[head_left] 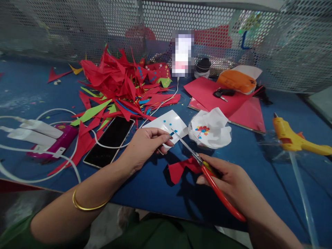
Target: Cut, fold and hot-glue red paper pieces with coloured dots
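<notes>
My left hand [153,140] pinches a narrow blue paper strip [172,133] above a white sheet [167,120], where a few tiny blue squares lie. Red-handled scissors [193,152] are in my right hand [223,176], their blade tips close to the end of the strip. Just right of the sheet, a crumpled white paper [220,128] holds a small heap of red, yellow and blue bits [202,130]. Under the scissors lies a red paper scrap [178,172], partly hidden by my right hand and the handles.
A big pile of red paper scraps [111,76] covers the back left. A dark-screened phone [110,141], white chargers [38,133] and cables lie left. Red sheets [207,91] with a key [223,95] sit at back right. A yellow glue gun [287,133] lies far right.
</notes>
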A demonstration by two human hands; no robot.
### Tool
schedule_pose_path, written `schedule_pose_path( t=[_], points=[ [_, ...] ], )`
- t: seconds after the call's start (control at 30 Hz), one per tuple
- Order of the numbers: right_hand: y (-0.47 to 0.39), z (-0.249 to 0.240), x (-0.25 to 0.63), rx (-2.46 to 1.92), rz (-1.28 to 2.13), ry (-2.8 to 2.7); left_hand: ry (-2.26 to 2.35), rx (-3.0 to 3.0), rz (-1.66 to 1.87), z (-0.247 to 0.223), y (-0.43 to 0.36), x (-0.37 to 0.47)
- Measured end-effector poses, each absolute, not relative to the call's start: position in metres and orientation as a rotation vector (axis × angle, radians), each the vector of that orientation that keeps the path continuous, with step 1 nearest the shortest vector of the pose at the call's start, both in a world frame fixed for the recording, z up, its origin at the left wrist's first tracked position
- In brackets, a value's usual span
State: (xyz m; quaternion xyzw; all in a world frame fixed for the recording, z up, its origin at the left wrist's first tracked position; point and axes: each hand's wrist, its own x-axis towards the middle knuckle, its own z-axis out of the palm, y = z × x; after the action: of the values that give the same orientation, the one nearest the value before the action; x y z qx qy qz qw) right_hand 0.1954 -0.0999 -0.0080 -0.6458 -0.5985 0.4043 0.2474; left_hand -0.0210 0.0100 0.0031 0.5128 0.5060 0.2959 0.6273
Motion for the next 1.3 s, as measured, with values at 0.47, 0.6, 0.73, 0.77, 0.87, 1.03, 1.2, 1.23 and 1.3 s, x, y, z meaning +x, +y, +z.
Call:
schedule_pose_path(
  t=[0.47, 0.6, 0.73, 0.77, 0.87, 1.03, 1.2, 1.23, 1.3],
  points=[
    [-0.1004, -0.0079, 0.1959, -1.787, 1.108, -1.586, 1.146, 1.156, 0.684, -0.0004, 0.0114, -0.0224],
    [-0.1019, -0.0072, 0.1964, -1.758, 1.083, -1.525, 1.183, 1.099, 0.843, 0.0000, 0.0128, -0.0219],
    [-0.1026, -0.0099, 0.1967, -1.787, 1.021, -1.548, 1.200, 1.072, 0.916, -0.0009, 0.0135, -0.0215],
    [-0.1026, -0.0105, 0.1967, -1.795, 1.007, -1.553, 1.194, 1.077, 0.902, -0.0012, 0.0133, -0.0214],
    [-0.1022, -0.0114, 0.1968, -1.807, 1.036, -1.577, 1.167, 1.091, 0.848, -0.0021, 0.0123, -0.0208],
    [-0.1001, -0.0102, 0.1974, -1.776, 1.077, -1.640, 1.130, 1.109, 0.814, -0.0026, 0.0107, -0.0210],
    [-0.0996, -0.0079, 0.1961, -1.747, 1.082, -1.643, 1.107, 1.092, 0.812, -0.0017, 0.0094, -0.0211],
    [-0.0999, -0.0076, 0.1958, -1.743, 1.091, -1.641, 1.111, 1.085, 0.807, -0.0013, 0.0091, -0.0208],
    [-0.1007, -0.0069, 0.1954, -1.740, 1.108, -1.642, 1.120, 1.075, 0.793, -0.0003, 0.0085, -0.0202]
  ],
)
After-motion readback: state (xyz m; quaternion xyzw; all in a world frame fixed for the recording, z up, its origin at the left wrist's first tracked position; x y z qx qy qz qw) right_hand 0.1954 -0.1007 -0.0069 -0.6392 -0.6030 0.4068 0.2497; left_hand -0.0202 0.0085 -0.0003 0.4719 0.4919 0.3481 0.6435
